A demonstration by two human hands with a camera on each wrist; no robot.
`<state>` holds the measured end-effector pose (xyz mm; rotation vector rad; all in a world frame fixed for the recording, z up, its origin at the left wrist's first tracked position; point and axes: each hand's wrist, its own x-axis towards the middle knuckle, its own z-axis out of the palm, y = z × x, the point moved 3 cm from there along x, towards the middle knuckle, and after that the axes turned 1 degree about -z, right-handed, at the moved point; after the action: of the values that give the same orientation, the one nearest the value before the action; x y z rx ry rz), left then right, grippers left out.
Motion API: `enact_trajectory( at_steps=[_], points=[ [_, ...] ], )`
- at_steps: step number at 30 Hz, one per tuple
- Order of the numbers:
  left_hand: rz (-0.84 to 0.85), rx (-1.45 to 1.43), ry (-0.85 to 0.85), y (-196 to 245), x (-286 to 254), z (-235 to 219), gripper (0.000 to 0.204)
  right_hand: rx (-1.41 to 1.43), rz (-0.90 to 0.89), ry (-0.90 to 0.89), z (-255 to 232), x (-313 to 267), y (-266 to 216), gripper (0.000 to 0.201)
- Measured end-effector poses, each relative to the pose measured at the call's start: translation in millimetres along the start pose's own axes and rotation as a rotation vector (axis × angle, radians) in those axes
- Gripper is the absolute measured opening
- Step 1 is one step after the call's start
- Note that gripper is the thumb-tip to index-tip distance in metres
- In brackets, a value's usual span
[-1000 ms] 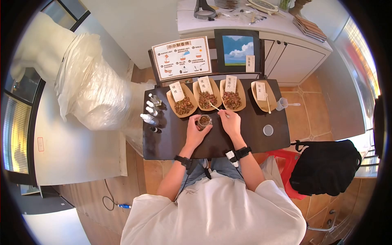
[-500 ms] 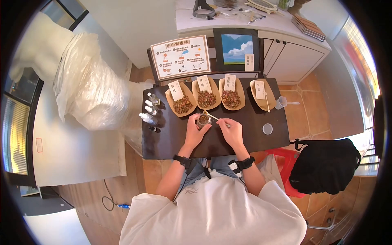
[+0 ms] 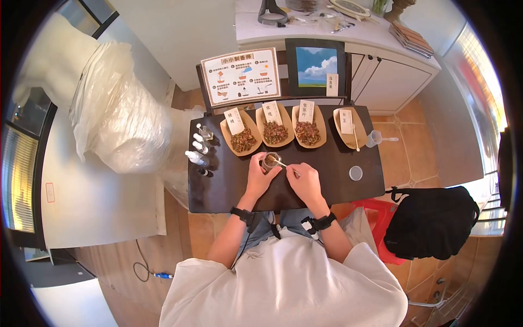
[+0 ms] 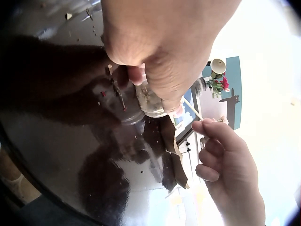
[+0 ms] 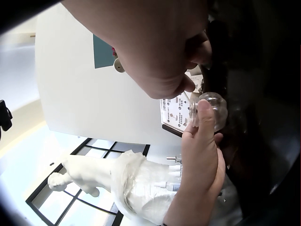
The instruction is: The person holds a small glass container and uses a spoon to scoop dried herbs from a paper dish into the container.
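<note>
Hands meet over a small glass jar (image 3: pixel 271 161) near the middle of the dark table (image 3: pixel 338 174), just in front of the row of paper trays (image 3: pixel 275 132) of dried herbs. We see our left hand (image 3: pixel 260 177) curled around the jar, thumb and fingers wrapped about its side, holding it upright on the table. Our right hand (image 3: pixel 304 181) is closed in a pinch on a thin wooden spoon (image 3: pixel 282 163), whose far end sits at the jar's mouth. In the left wrist view the fingertips (image 4: pixel 175 109) press the glass. Dropper bottles (image 3: pixel 199 148) stand at the table's left edge, a clear lid (image 3: pixel 356 173) lies to the right
</note>
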<state>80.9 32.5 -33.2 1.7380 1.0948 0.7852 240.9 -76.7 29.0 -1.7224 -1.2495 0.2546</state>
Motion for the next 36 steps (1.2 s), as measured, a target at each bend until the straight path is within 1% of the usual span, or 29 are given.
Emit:
enact_trajectory(
  at_steps=[5, 11, 14, 17, 18, 21, 22, 27, 28, 31, 34, 36],
  points=[
    [0.007, 0.004, 0.009, 1, 0, 0, 0.076, -0.069, 0.002, -0.014, -4, -2, -8, 0.009],
    [0.018, -0.011, 0.019, 2, -2, -1, 0.077, -0.060, -0.019, 0.019, -7, -4, -10, 0.008],
    [0.008, -0.024, 0.015, 0, -1, 0, 0.078, 0.041, 0.011, 0.074, -5, -2, -4, 0.009],
    [0.023, -0.023, 0.022, 0, -2, 1, 0.081, 0.007, -0.030, 0.120, -3, 17, 8, 0.010],
    [0.034, -0.018, 0.028, 1, -2, 0, 0.082, 0.008, -0.019, 0.130, 0, 25, 13, 0.012],
    [0.033, -0.004, 0.005, 10, -1, -3, 0.086, -0.086, -0.022, 0.118, 4, 53, 17, 0.016],
    [0.040, -0.008, 0.005, 13, 0, -3, 0.086, -0.115, 0.005, 0.090, 8, 61, 22, 0.019],
    [0.095, 0.036, 0.003, 17, 2, 0, 0.084, -0.188, -0.038, 0.054, 30, 87, 29, 0.021],
    [0.118, 0.040, 0.010, 16, 2, 0, 0.085, -0.201, -0.043, 0.047, 32, 89, 28, 0.021],
    [0.089, 0.030, 0.009, 11, 4, 2, 0.086, -0.238, -0.012, -0.023, 35, 87, 27, 0.021],
    [0.081, 0.033, 0.003, 7, 7, 4, 0.088, -0.256, -0.005, -0.004, 33, 80, 25, 0.021],
    [0.124, 0.116, 0.027, 3, 7, 5, 0.090, -0.286, 0.015, 0.004, 28, 75, 24, 0.020]
  ],
)
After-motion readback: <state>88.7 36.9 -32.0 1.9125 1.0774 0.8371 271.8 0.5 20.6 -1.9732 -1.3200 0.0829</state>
